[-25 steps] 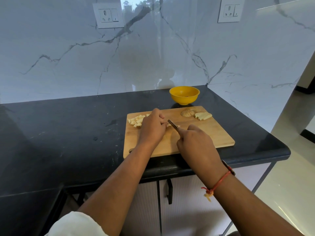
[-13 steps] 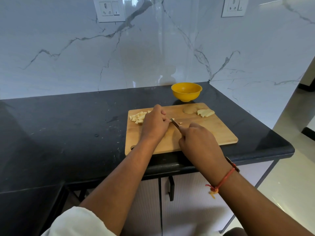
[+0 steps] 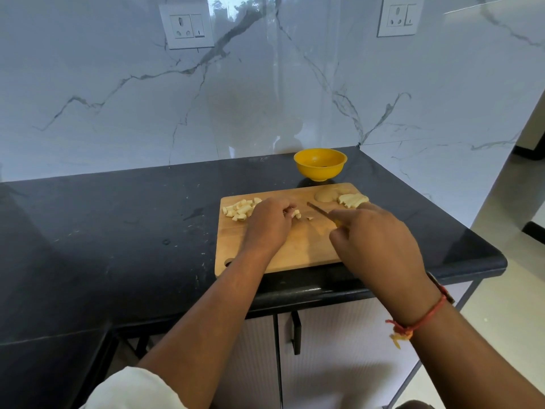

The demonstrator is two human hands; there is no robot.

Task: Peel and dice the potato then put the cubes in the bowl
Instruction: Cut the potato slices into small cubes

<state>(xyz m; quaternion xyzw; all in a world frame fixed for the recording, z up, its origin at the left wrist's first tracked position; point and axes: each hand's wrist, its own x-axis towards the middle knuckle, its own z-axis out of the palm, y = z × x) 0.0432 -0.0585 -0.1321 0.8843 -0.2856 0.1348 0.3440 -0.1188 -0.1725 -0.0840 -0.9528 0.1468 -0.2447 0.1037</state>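
A wooden cutting board [image 3: 306,246] lies on the black counter. A heap of pale potato cubes [image 3: 240,210] sits at its far left corner. My left hand [image 3: 269,222] rests on the board beside that heap, fingers curled over a few freshly cut cubes [image 3: 297,214]. My right hand [image 3: 374,240] grips a knife [image 3: 318,209] whose blade points up and left, just right of those cubes. At the board's far right lie uncut potato slices [image 3: 354,199] next to a brownish potato piece [image 3: 324,195]. The yellow bowl [image 3: 320,164] stands behind the board.
The black counter [image 3: 118,231] stretches far to the left; its front edge and right corner drop off close to the board. A marble wall with two sockets [image 3: 186,26] rises behind. A cabinet with a dark handle [image 3: 295,335] is below.
The knife has lifted away to the right, leaving small cut cubes by my left fingers. My left hand has shifted slightly toward the cube heap.
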